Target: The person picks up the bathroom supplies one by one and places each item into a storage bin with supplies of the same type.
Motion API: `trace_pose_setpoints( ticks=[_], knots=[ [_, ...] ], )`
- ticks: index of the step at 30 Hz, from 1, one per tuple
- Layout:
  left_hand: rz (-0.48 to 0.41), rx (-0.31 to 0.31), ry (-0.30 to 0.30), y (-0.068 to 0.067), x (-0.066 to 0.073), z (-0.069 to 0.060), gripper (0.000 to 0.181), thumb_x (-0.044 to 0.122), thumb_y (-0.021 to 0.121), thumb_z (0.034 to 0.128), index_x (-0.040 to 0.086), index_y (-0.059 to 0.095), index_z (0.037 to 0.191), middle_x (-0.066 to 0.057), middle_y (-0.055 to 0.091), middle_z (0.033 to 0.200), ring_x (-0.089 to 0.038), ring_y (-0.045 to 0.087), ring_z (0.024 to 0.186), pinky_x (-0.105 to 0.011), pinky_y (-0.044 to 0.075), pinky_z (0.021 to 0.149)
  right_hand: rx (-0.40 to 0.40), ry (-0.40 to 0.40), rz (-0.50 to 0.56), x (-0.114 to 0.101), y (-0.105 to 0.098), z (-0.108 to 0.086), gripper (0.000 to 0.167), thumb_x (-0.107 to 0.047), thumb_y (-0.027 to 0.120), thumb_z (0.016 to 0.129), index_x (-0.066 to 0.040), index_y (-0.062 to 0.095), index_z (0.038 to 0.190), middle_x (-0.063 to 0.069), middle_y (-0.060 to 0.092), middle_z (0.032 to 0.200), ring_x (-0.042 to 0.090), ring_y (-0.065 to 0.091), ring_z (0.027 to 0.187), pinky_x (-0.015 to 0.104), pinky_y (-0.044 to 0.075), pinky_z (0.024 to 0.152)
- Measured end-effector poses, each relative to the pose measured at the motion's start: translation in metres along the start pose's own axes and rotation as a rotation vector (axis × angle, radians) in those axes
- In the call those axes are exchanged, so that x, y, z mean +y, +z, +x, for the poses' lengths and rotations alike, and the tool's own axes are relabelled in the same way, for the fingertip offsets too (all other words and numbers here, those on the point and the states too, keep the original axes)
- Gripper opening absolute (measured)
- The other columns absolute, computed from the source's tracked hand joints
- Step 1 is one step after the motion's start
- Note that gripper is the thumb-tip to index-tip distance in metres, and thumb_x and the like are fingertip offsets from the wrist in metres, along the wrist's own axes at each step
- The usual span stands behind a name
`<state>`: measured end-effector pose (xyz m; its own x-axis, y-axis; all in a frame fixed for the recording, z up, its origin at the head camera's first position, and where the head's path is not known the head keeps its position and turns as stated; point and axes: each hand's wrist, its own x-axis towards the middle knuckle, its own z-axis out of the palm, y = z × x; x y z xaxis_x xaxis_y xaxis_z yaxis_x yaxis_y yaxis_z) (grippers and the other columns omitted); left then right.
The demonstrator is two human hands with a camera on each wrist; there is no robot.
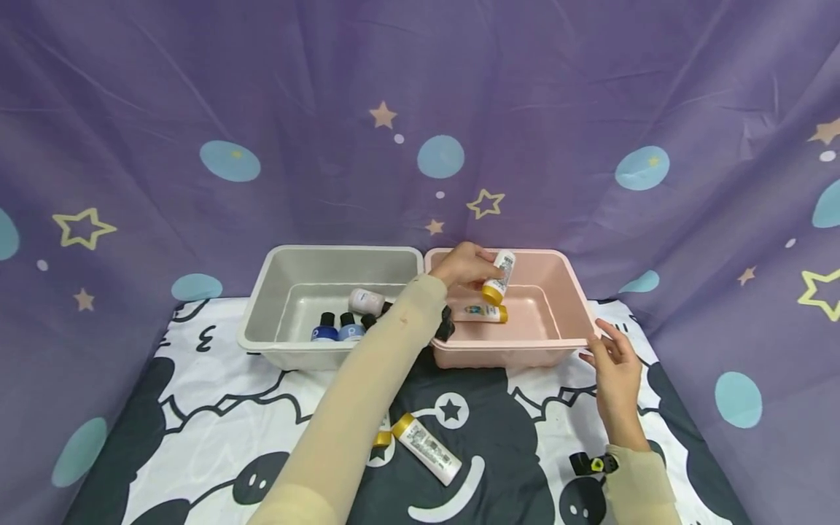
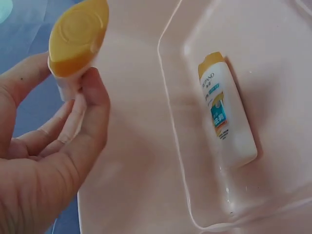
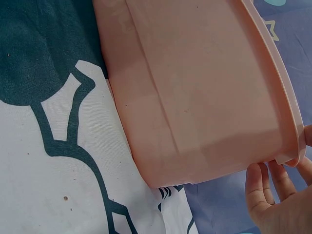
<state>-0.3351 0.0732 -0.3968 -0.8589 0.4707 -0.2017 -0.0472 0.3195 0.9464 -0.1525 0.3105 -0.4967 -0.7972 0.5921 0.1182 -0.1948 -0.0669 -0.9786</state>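
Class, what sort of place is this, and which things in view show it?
Perhaps an improvised indoor tabletop workspace, though the wider surroundings are hidden. A purple starry backdrop hangs behind, a cartoon-print cloth lies spread below, and a grey bin and a pink bin stand side by side.

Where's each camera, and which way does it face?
On the head: facing forward and down at a grey plastic bin and a pink plastic bin; left hand and right hand show.
On the left wrist: facing into the pink bin; the left hand shows, holding a white yellow-capped bottle.
On the right wrist: facing that bin's outer wall; the right hand shows.
Head and left-wrist views share that bottle.
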Motion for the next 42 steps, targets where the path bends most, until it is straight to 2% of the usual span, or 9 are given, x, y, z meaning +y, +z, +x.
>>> trace_pose_setpoints(
  ticks=[3,6,11,15,21,25,29,34,42],
  knots=[
    [0.001,-0.013,-0.029,-0.001,-0.003,-0.001,0.044,0.01,0.079,0.0869,-0.007,0.063,0.124,-0.015,0.069,0.099,-0.021,0.068,0.079,-0.033,0.058,0.074,-0.006,0.009,-0.004,0.0,0.002,0.0,0.038,-0.005,0.068,0.095,-0.001,0.063,0.132,0.012,0.066,0.102,0.016,0.067,0.087,0.025,0.058,0.072],
    [0.007,0.003,-0.051,-0.001,-0.005,-0.001,0.039,0.007,0.078,0.0881,-0.008,0.064,0.122,-0.015,0.067,0.098,-0.021,0.067,0.079,-0.038,0.057,0.079,-0.003,0.019,-0.006,0.001,0.004,0.001,0.037,-0.005,0.068,0.095,-0.002,0.063,0.132,0.013,0.066,0.103,0.016,0.067,0.087,0.025,0.058,0.072],
    [0.025,0.112,-0.052,-0.001,-0.005,-0.001,0.029,-0.001,0.076,0.0857,-0.009,0.067,0.112,-0.015,0.069,0.089,-0.024,0.067,0.075,-0.043,0.057,0.084,-0.01,0.011,-0.002,0.001,0.007,0.0,0.036,-0.004,0.068,0.095,-0.002,0.064,0.131,0.011,0.066,0.099,0.015,0.068,0.086,0.025,0.057,0.071],
    [-0.023,0.185,-0.048,-0.002,-0.003,-0.002,0.025,-0.003,0.075,0.0848,-0.008,0.068,0.109,-0.019,0.071,0.093,-0.028,0.071,0.081,-0.037,0.059,0.077,-0.025,0.0,0.005,0.001,0.008,-0.001,0.037,-0.003,0.068,0.095,0.0,0.062,0.132,0.01,0.067,0.097,0.015,0.068,0.084,0.025,0.057,0.071],
    [-0.086,0.174,-0.009,-0.008,0.005,-0.013,0.027,0.002,0.078,0.0846,-0.007,0.067,0.107,-0.016,0.071,0.099,-0.03,0.071,0.087,-0.032,0.059,0.071,-0.031,-0.006,0.004,-0.001,0.008,-0.002,0.037,-0.003,0.067,0.096,0.001,0.062,0.132,0.011,0.067,0.099,0.014,0.068,0.085,0.026,0.057,0.072],
    [-0.087,0.142,0.052,-0.016,0.012,-0.032,0.037,0.007,0.078,0.0855,-0.007,0.064,0.117,-0.014,0.069,0.103,-0.026,0.071,0.084,-0.03,0.059,0.07,-0.025,-0.01,-0.001,-0.002,0.008,-0.001,0.037,-0.004,0.067,0.096,0.001,0.062,0.132,0.015,0.067,0.101,0.014,0.068,0.085,0.025,0.057,0.071],
    [-0.094,0.13,0.139,-0.024,0.011,-0.062,0.041,0.008,0.077,0.0867,-0.007,0.063,0.122,-0.015,0.069,0.107,-0.025,0.071,0.084,-0.031,0.059,0.069,-0.024,-0.012,0.002,-0.002,0.008,-0.001,0.037,-0.004,0.067,0.096,0.0,0.062,0.133,0.014,0.067,0.1,0.014,0.068,0.086,0.024,0.057,0.071],
    [-0.111,0.133,0.199,-0.032,0.002,-0.106,0.037,0.008,0.075,0.0881,-0.001,0.065,0.122,-0.016,0.07,0.11,-0.025,0.072,0.086,-0.033,0.059,0.072,-0.021,-0.006,0.004,-0.003,0.006,-0.002,0.037,-0.003,0.067,0.095,0.001,0.062,0.132,0.014,0.068,0.101,0.014,0.068,0.085,0.024,0.057,0.07],
    [-0.01,0.192,0.303,-0.046,-0.02,-0.166,0.043,0.02,0.077,0.0891,0.003,0.064,0.127,-0.01,0.069,0.114,-0.022,0.07,0.096,-0.034,0.059,0.075,-0.004,-0.014,0.021,0.001,-0.001,-0.001,0.036,-0.002,0.067,0.095,0.001,0.063,0.131,0.008,0.068,0.096,0.014,0.07,0.082,0.025,0.058,0.069]
  ],
)
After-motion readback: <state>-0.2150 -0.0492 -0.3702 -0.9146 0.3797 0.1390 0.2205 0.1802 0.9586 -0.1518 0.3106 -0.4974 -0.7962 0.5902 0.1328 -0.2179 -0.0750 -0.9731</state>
